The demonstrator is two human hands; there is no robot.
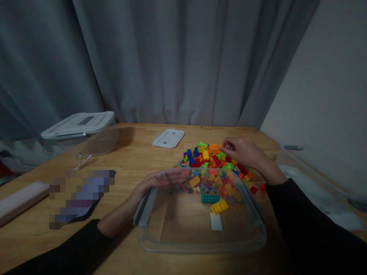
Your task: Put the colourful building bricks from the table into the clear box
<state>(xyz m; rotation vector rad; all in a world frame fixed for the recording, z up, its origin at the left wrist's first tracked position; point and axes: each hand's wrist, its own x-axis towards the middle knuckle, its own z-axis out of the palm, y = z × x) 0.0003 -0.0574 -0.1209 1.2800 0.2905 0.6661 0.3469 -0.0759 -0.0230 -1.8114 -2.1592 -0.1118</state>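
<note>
A clear plastic bin [200, 246] stands in front of me, with a teal brick [210, 199] and a yellow brick [220, 206] lying inside. My left hand [160, 180] rests at its far left corner, fingers stretched flat along the far wall and partly seen through the plastic. Behind the bin is a heap of coloured toy bricks [205, 156]. Over the right side of that heap, my right hand [239, 149] has its fingers pinched together beside a large orange brick [214, 148]. Whatever lies between those fingertips is too small or hidden to make out.
A white lid [168, 138] lies behind the heap. At back left stands a lidded clear box [94, 139], with a white cable [83, 162] near it. A pixelated device [83, 198] is at left. Another clear bin [318, 179] stands right; loose red bricks [254, 190] lie nearby.
</note>
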